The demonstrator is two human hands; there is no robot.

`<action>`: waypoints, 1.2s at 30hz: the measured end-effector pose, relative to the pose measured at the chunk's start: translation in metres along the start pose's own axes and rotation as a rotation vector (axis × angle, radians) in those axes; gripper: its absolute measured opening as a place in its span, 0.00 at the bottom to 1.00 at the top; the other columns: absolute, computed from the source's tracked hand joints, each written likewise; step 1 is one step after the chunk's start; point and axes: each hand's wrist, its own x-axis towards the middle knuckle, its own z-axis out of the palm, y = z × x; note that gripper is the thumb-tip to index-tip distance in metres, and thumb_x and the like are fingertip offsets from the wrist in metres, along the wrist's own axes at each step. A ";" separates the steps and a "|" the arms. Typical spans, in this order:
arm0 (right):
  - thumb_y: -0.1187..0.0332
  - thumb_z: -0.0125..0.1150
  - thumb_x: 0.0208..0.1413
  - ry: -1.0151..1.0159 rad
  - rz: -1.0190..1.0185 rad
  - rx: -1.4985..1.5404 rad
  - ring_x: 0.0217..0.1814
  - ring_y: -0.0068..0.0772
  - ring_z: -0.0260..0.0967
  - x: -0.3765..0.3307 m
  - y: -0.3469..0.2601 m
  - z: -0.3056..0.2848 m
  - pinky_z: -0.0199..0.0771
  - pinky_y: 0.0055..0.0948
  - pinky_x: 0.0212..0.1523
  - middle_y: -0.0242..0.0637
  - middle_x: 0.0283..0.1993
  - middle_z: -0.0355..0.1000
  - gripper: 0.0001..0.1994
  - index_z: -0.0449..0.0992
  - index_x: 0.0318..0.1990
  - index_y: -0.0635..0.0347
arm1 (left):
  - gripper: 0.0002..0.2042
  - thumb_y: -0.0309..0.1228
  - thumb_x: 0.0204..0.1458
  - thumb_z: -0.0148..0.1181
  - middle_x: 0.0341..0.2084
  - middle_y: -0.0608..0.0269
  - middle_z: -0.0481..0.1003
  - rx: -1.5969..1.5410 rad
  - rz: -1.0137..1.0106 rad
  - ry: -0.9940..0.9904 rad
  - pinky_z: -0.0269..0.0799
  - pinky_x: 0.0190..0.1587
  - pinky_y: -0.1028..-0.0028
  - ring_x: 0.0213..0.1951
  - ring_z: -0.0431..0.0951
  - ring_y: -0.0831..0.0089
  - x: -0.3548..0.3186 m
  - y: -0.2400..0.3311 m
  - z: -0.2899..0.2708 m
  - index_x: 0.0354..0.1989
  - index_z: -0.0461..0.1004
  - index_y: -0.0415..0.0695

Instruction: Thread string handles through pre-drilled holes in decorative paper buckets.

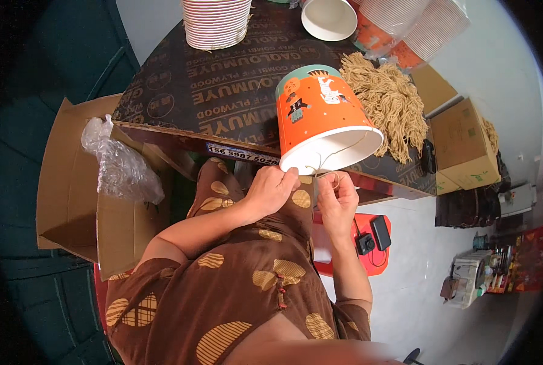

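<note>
An orange paper bucket [305, 118] with a green band and cartoon figures lies tilted at the table's front edge, its white open mouth facing me. My left hand [273, 188] is closed, thumb and fingers pinching the lower left of the rim. Just below the rim, my right hand [337, 199] is closed in a pinch on a thin tan string [335, 177]. That string runs up over the rim and across the inside of the bucket. Whether it is knotted there is too small to tell.
On the dark plywood table [168, 85] lie a heap of tan strings [387, 100], stacked white-rimmed buckets [217, 21] and another bucket [329, 18]. A carton [70, 182] with clear plastic wrap [125, 164] stands left. Another carton [466, 146] is at right, above a red stool [369, 261].
</note>
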 end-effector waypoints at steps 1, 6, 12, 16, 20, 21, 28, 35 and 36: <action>0.75 0.54 0.62 -0.006 0.041 0.095 0.25 0.09 0.55 -0.003 -0.004 0.002 0.56 0.12 0.25 0.20 0.25 0.62 0.02 0.72 0.37 0.62 | 0.23 0.39 0.59 0.44 0.16 0.49 0.73 -0.053 -0.065 -0.001 0.70 0.30 0.61 0.22 0.77 0.55 0.001 0.001 0.000 0.22 0.73 0.31; 0.68 0.48 0.67 -0.164 0.081 0.082 0.19 0.10 0.53 -0.025 -0.008 0.002 0.52 0.14 0.19 0.23 0.21 0.63 0.10 0.74 0.40 0.64 | 0.24 0.43 0.60 0.45 0.16 0.57 0.74 -0.312 -0.217 -0.032 0.68 0.22 0.69 0.19 0.75 0.71 0.010 -0.005 0.004 0.26 0.75 0.31; 0.67 0.50 0.67 -0.403 0.201 -0.050 0.24 0.13 0.59 -0.058 0.011 -0.009 0.60 0.17 0.25 0.25 0.22 0.66 0.11 0.74 0.36 0.65 | 0.20 0.40 0.61 0.45 0.21 0.61 0.74 -0.452 -0.299 -0.060 0.66 0.18 0.76 0.17 0.70 0.77 0.020 -0.005 0.003 0.34 0.73 0.32; 0.65 0.49 0.68 -0.400 0.220 -0.043 0.22 0.12 0.58 -0.070 0.027 -0.017 0.58 0.15 0.23 0.25 0.23 0.67 0.11 0.73 0.36 0.62 | 0.16 0.36 0.62 0.43 0.19 0.63 0.71 -0.594 -0.317 0.093 0.64 0.15 0.77 0.16 0.68 0.78 0.021 0.008 -0.002 0.32 0.72 0.35; 0.63 0.50 0.68 -0.371 0.231 -0.018 0.20 0.13 0.58 -0.072 0.036 -0.027 0.58 0.15 0.21 0.26 0.23 0.67 0.12 0.72 0.36 0.62 | 0.17 0.35 0.63 0.41 0.18 0.63 0.70 -0.662 -0.286 0.204 0.61 0.15 0.77 0.14 0.65 0.78 0.026 0.028 -0.029 0.28 0.70 0.37; 0.63 0.50 0.68 -0.370 0.230 -0.017 0.20 0.13 0.58 -0.071 0.037 -0.028 0.58 0.15 0.21 0.26 0.23 0.67 0.12 0.72 0.36 0.62 | 0.19 0.37 0.63 0.41 0.17 0.63 0.70 -0.618 -0.233 0.251 0.59 0.16 0.78 0.14 0.64 0.79 0.025 0.031 -0.036 0.27 0.70 0.37; 0.66 0.50 0.67 -0.367 0.205 0.306 0.22 0.15 0.61 -0.063 0.048 -0.031 0.61 0.16 0.21 0.31 0.28 0.71 0.10 0.73 0.39 0.64 | 0.20 0.41 0.64 0.38 0.22 0.59 0.71 -0.691 -0.103 0.435 0.55 0.16 0.81 0.15 0.64 0.80 0.026 0.046 -0.075 0.32 0.70 0.36; 0.70 0.50 0.67 -0.356 0.139 0.170 0.23 0.17 0.63 -0.057 0.050 -0.023 0.65 0.17 0.23 0.34 0.33 0.75 0.10 0.74 0.47 0.66 | 0.18 0.39 0.64 0.40 0.21 0.57 0.71 -0.800 0.054 0.482 0.55 0.13 0.81 0.14 0.66 0.77 0.026 0.047 -0.087 0.32 0.69 0.36; 0.71 0.50 0.67 -0.354 0.129 0.049 0.24 0.15 0.63 -0.057 0.047 -0.021 0.65 0.16 0.23 0.33 0.33 0.75 0.10 0.74 0.48 0.66 | 0.18 0.39 0.64 0.41 0.21 0.57 0.72 -0.801 0.048 0.461 0.55 0.13 0.81 0.15 0.66 0.76 0.025 0.046 -0.087 0.32 0.69 0.36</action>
